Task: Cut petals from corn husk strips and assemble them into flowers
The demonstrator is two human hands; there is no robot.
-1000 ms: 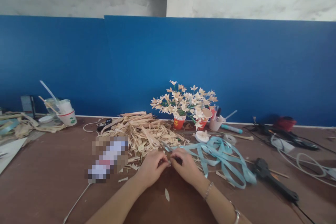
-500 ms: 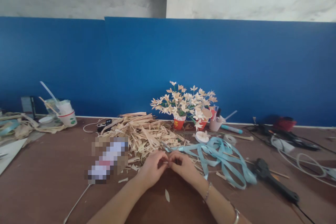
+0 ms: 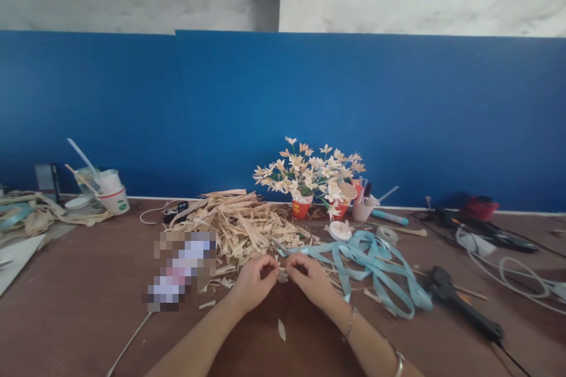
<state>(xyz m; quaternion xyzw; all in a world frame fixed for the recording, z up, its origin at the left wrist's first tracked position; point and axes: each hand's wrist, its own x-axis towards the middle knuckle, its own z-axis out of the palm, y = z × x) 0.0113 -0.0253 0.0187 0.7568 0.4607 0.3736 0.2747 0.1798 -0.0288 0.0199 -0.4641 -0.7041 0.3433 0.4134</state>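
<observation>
- Okay, so clock centre is where the fingertips nearly meet: left hand [image 3: 254, 285] is pinched narrow, thumb against forefinger, on a small pale piece [image 3: 283, 276].
- right hand [image 3: 313, 284] has the same tight pinch at the other side of that piece, chain bracelet [image 3: 351, 321] on the wrist. The piece itself is too tiny to make out properly.
- 6 o'clock: a leaf-shaped sliver [image 3: 282, 330] lies flat on the brown table [image 3: 106, 283].
- 11 o'clock: big messy pile of dry strips [image 3: 241, 224].
- 12 to 1: pale flowers [image 3: 309, 171] over a red cup [image 3: 301, 208], which stands upright.
- 2 o'clock: white lid [image 3: 339, 231], near the ribbon.
- 3 o'clock: light-blue ribbon [image 3: 375, 268] in loose loops, black-handled tool [image 3: 469, 309] just beyond.
- 9 o'clock: some pixelated thing [image 3: 179, 274], can't tell what, lol.
</observation>
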